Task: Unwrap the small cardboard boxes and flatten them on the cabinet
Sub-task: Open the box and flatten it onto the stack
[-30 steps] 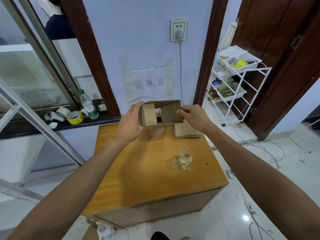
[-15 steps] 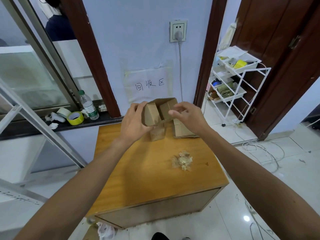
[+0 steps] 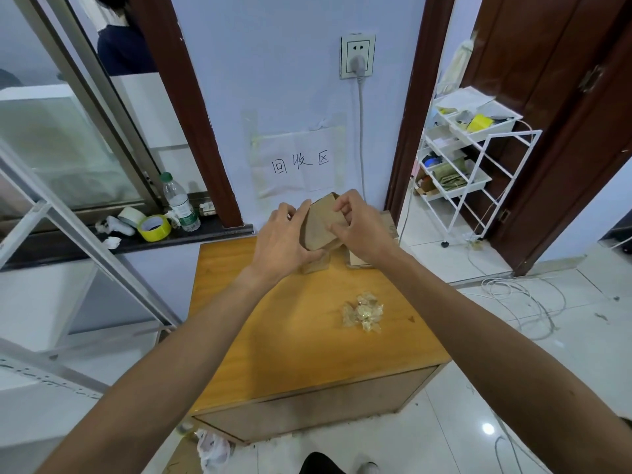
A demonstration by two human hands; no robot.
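A small brown cardboard box [image 3: 319, 225], nearly folded flat, is held above the far edge of the wooden cabinet [image 3: 290, 336]. My left hand [image 3: 280, 241] grips its left side with the thumb underneath. My right hand [image 3: 360, 230] pinches its right side near the top corner. Below the held box a small box [image 3: 316, 266] wrapped in clear tape stands on the cabinet. A flattened cardboard piece [image 3: 390, 224] lies at the far right, mostly hidden behind my right hand. A crumpled wad of clear tape [image 3: 363, 312] lies on the cabinet's right part.
A window ledge on the left carries a yellow tape roll [image 3: 154, 228], a white tape roll [image 3: 130, 217] and a water bottle [image 3: 179, 203]. A white wire rack [image 3: 478, 165] stands at the right by a brown door. Cables [image 3: 523, 302] lie on the tiled floor.
The open box tube has been squeezed from both sides and collapsed nearly flat. Both hands have moved closer together and slightly upward.
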